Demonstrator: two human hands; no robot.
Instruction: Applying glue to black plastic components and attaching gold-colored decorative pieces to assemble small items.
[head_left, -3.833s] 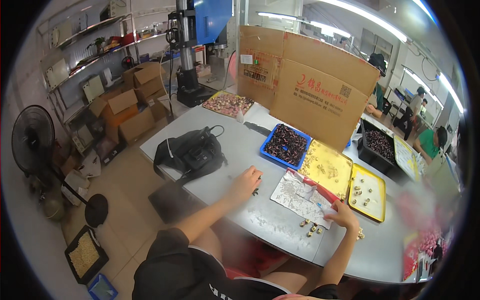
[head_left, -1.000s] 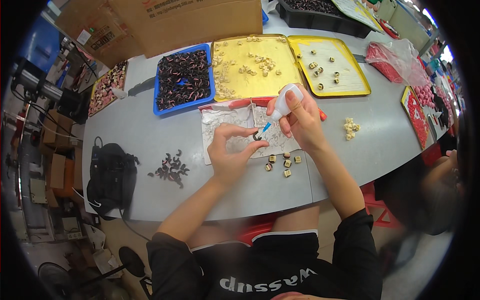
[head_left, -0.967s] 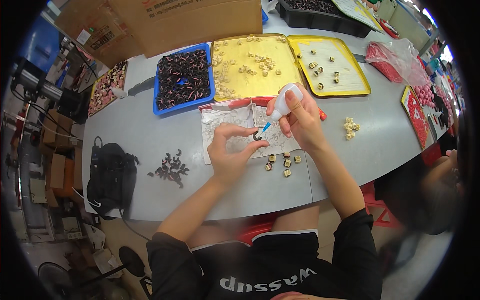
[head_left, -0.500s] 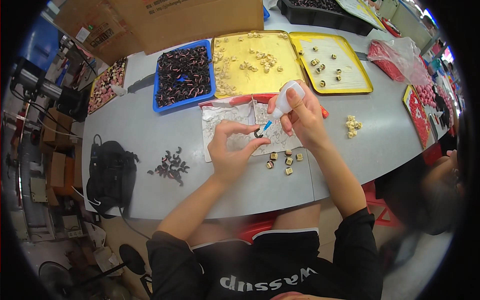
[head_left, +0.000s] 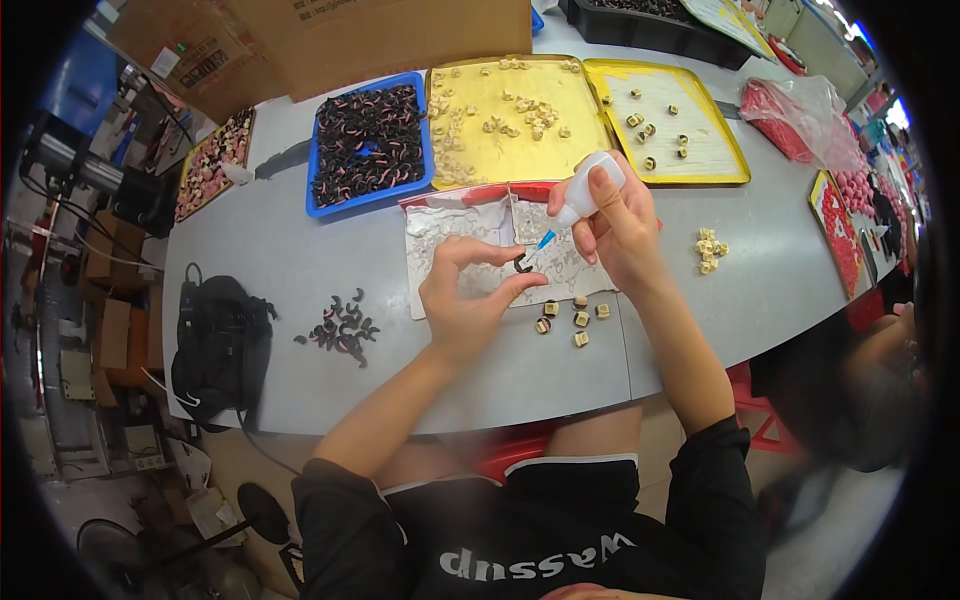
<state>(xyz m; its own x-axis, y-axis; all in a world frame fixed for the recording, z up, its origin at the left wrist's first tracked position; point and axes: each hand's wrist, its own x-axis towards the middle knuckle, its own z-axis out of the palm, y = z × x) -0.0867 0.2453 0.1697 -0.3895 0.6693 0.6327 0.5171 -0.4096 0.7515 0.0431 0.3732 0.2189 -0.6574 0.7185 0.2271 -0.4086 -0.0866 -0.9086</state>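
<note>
Between the thumb and forefinger of my left hand [head_left: 462,305] is a small black curved piece [head_left: 522,264], its open side facing right. My right hand [head_left: 628,225] grips a white squeeze bottle [head_left: 592,188], tilted down to the left. The bottle's blue needle tip [head_left: 545,239] points at the curved piece; whether it touches cannot be made out. Both hands are above a glue-marked white cardboard sheet [head_left: 428,235]. Just right of my left hand lie several small cream-and-dark blocks [head_left: 581,319]. A loose pile of black curved pieces [head_left: 343,328] sits to the left.
A blue tray [head_left: 316,195] full of black curved pieces stands at the back left. Beside it are two yellow trays [head_left: 480,90] [head_left: 715,150] with cream pieces. More cream blocks [head_left: 711,250] lie at right, a black bag [head_left: 225,345] at left. A cardboard box [head_left: 400,40] stands behind.
The bottle and my right hand have shifted slightly right and up, so the needle tip sits a little farther from the curved piece. My left hand keeps its pinch.
</note>
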